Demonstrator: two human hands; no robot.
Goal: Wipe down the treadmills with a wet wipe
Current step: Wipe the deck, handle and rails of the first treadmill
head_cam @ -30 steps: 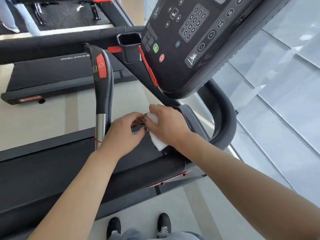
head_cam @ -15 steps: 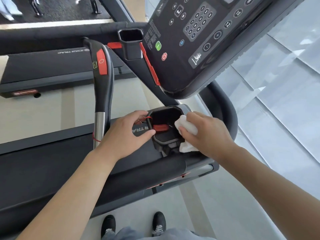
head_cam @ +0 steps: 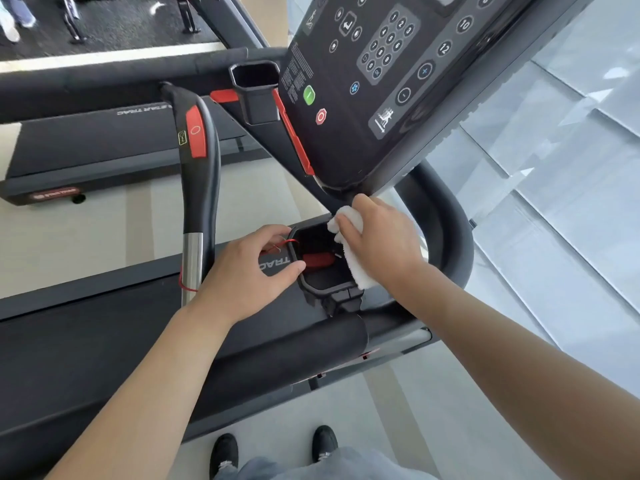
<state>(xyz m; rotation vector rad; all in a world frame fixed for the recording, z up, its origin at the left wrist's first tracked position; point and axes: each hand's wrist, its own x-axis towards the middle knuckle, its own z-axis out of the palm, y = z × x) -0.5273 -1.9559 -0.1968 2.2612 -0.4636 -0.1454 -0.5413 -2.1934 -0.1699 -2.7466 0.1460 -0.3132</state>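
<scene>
Two bare hands work at a treadmill's storage tray (head_cam: pixel 313 285): the right hand (head_cam: pixel 382 237) grips a white wipe (head_cam: pixel 358 268) bunched against the tray's right rim, while the left hand (head_cam: pixel 242 271) rests loosely curled on its left rim, holding nothing. Soft and light, the wipe likely needs a bunched grip. Above the tray, the console (head_cam: pixel 381 81) overhangs closely, limiting room.

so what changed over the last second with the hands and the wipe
The right hand, gripping the folded white wet wipe, slid off the black cup-holder tray, uncovering the red clip inside, and now wipes its far right rim. The left hand stayed braced on the tray's left edge.
</scene>
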